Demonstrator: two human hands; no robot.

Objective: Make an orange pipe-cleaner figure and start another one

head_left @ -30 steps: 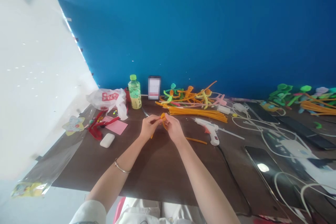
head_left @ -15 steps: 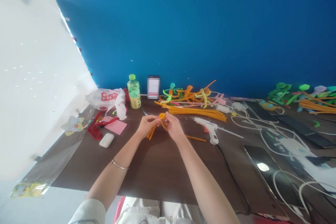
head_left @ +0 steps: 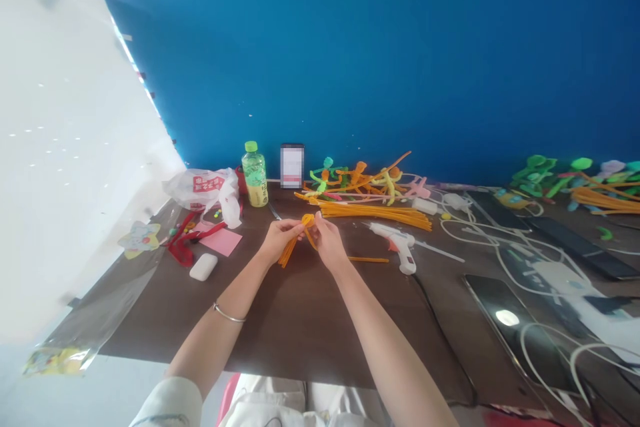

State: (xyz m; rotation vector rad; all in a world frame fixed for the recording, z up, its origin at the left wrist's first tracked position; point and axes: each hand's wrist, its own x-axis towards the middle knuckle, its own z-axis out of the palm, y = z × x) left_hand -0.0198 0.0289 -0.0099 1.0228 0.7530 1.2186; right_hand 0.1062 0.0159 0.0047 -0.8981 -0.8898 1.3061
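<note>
Both hands meet over the middle of the dark table, pinching orange pipe cleaners [head_left: 308,219] that are bent into a small loop. My left hand [head_left: 281,239] is closed on the bundle from the left, and several orange ends hang below its fingers. From the right, my right hand [head_left: 329,240] grips the loop's other side, its fingers partly hidden. One orange strand curves down between the hands. Another orange strip [head_left: 373,259] sticks out to the right behind my right hand; whether it joins the held piece I cannot tell. A pile of straight orange pipe cleaners [head_left: 380,215] lies just beyond.
A white glue gun [head_left: 397,243] with a black cord lies right of my hands. Nearby are a tablet [head_left: 515,327], white cables, a green-capped bottle [head_left: 255,177], an upright phone [head_left: 292,167], red-handled scissors [head_left: 181,247], a white case [head_left: 203,267] and colourful pipe-cleaner figures [head_left: 360,177].
Both hands stay in nearly the same place, still gripping the orange loop. The orange strip at the right has shifted slightly left and up.
</note>
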